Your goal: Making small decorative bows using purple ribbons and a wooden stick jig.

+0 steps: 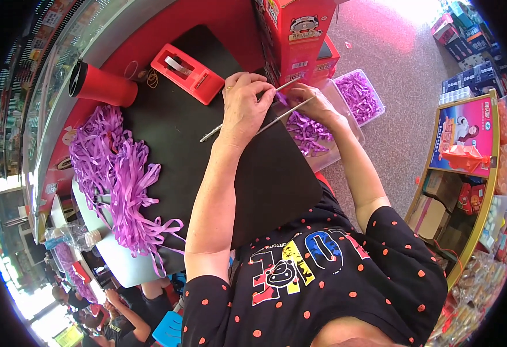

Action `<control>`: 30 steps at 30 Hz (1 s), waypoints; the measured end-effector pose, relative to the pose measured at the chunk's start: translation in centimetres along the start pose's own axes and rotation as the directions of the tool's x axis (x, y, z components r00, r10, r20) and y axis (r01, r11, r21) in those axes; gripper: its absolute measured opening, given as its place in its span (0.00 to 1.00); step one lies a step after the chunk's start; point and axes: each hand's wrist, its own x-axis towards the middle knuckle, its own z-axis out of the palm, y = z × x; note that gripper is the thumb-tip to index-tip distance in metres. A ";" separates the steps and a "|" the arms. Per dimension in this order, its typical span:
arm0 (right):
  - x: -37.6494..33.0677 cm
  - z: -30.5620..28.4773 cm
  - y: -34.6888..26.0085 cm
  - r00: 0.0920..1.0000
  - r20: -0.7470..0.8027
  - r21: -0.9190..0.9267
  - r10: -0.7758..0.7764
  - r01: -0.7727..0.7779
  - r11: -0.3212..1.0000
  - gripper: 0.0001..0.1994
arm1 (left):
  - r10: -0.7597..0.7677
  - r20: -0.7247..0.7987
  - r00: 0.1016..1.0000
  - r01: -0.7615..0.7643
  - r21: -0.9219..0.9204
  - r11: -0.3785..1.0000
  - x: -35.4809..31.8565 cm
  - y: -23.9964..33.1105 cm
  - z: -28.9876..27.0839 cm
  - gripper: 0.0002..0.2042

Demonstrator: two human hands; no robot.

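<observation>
My left hand [244,110] is closed in a pinch above the dark table, near its right edge. A short bit of purple ribbon [282,99] shows between it and my right hand [314,104], whose curled fingers are closed on the ribbon's other side. Two thin pale rods [282,118] run slantwise under and past my hands; how they are fixed is hidden. Just below my right hand, a clear plastic box [329,155] contains short purple ribbon pieces. A big tangled heap of long purple ribbons [114,179] lies on the table's left side.
A red tape dispenser [204,85] and a red cup [109,84] stand at the far side. Tall red cartons [302,43] rise beyond my hands. A second clear box [374,110] of ribbon pieces sits right. Shelving [467,231] lines the right; other people [120,324] are lower left.
</observation>
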 end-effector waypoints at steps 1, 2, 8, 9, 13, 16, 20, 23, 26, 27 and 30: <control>-0.3 0.7 1.8 0.999 -0.021 0.018 0.038 -0.038 0.999 0.09 | 0.003 0.005 1.000 -0.003 -0.003 1.000 0.1 0.2 0.0 0.08; -0.8 1.5 3.6 0.999 -0.024 0.017 0.043 -0.043 0.999 0.09 | 0.006 0.006 1.000 -0.006 -0.006 1.000 0.2 0.4 0.1 0.08; -3.2 5.0 9.1 0.937 -0.017 0.050 0.348 -0.347 0.937 0.12 | 0.018 -0.030 0.999 -0.019 -0.056 0.998 0.2 0.1 0.3 0.06; -3.7 5.1 9.1 0.906 0.030 0.056 0.422 -0.423 0.904 0.12 | 0.014 -0.026 1.000 -0.015 -0.057 0.998 0.2 0.1 0.2 0.06; -6.3 8.5 11.5 0.889 0.028 0.281 0.458 -0.447 0.850 0.10 | -0.010 0.012 1.000 0.010 -0.013 1.000 0.2 0.6 -0.1 0.07; -7.4 9.8 11.8 0.842 0.051 0.316 0.536 -0.523 0.791 0.11 | -0.013 0.020 1.000 0.013 -0.006 1.000 0.3 0.5 0.0 0.08; -8.3 11.8 12.7 0.767 0.155 0.632 0.623 -0.561 0.534 0.11 | -0.020 0.030 0.999 0.020 0.004 1.000 0.3 0.6 0.0 0.08; -8.3 12.8 12.0 0.753 0.109 0.533 0.649 -0.595 0.601 0.10 | -0.036 0.033 0.999 0.036 0.011 0.999 0.2 0.5 0.0 0.08; -9.0 14.1 12.5 0.778 0.082 0.497 0.623 -0.574 0.651 0.10 | -0.044 0.022 0.999 0.044 -0.035 0.998 0.3 0.5 0.2 0.07; -9.2 14.5 12.7 0.798 0.051 0.516 0.601 -0.536 0.668 0.10 | -0.036 0.020 0.999 0.037 -0.036 0.999 0.3 0.5 0.2 0.07; -9.9 14.7 13.1 0.815 0.047 0.465 0.577 -0.530 0.710 0.09 | -0.031 0.018 0.999 0.032 -0.034 0.999 0.3 0.5 0.2 0.07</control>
